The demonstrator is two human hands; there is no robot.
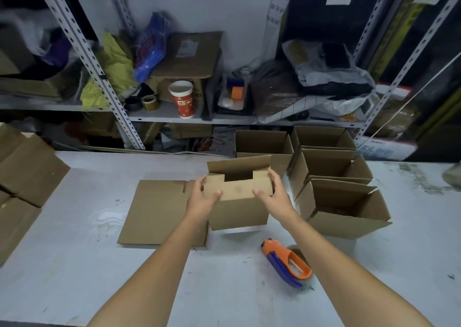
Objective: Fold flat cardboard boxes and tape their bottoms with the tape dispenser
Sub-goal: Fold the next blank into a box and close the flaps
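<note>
My left hand (202, 197) and right hand (272, 192) grip the cardboard box (238, 212) from either side. Each thumb lies flat on the near flap, and the fingers (273, 175) curl round the short ends. The box's long axis runs left to right in front of me, and its flapped end faces up. The near flap is folded down under my thumbs and the far flap (239, 165) stands upright. A dark gap shows between the side flaps, and I cannot tell what is inside. A shadow lies under the box's near edge, so I cannot say whether it rests on the table (74, 276).

Just left of the box, touching its side, a flat cardboard sheet (154, 212) lies on the table. Nearer to me and a little right of the box lies the tape dispenser (287, 261), orange over blue. It is on its side, and its long axis slants from far-left to near-right. Right of the box four open boxes (345, 208) stand mouths up, showing only brown inner walls. Well left of the box sits a stack of cardboard (27, 172). Behind the box, on a metal shelf (159, 117), stands a red cup (183, 99).
</note>
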